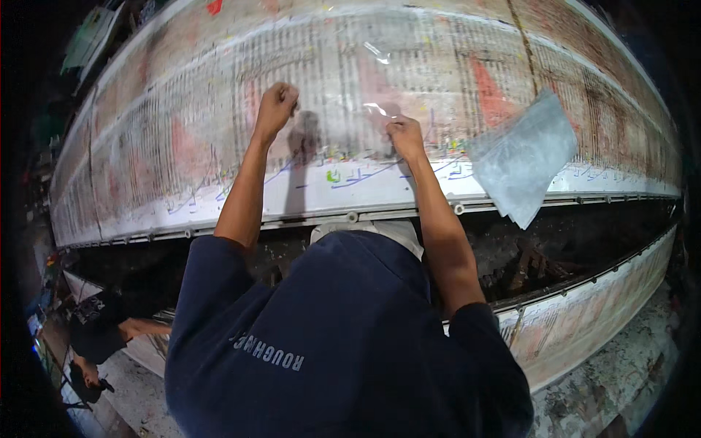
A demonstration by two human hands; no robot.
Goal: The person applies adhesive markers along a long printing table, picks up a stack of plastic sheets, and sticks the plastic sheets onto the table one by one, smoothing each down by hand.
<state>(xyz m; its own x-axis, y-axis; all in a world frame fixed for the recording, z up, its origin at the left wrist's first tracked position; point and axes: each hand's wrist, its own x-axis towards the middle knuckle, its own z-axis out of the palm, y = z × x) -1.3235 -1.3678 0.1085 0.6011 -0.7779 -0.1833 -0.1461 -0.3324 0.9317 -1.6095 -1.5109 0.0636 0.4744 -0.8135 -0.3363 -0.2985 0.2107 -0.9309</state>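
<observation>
At upper centre, clear glossy plastic film [377, 82] ran upward from the pinching right hand [405, 136], the left hand [277, 111] curled, contents unclear.

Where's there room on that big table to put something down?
The big table looks bare left of the left hand, out toward its left end, and right of the plastic sheets. It's crowded around the right hand, where what looks like shiny clear plastic shows, and at the near edge, where those sheets hang over.
</observation>
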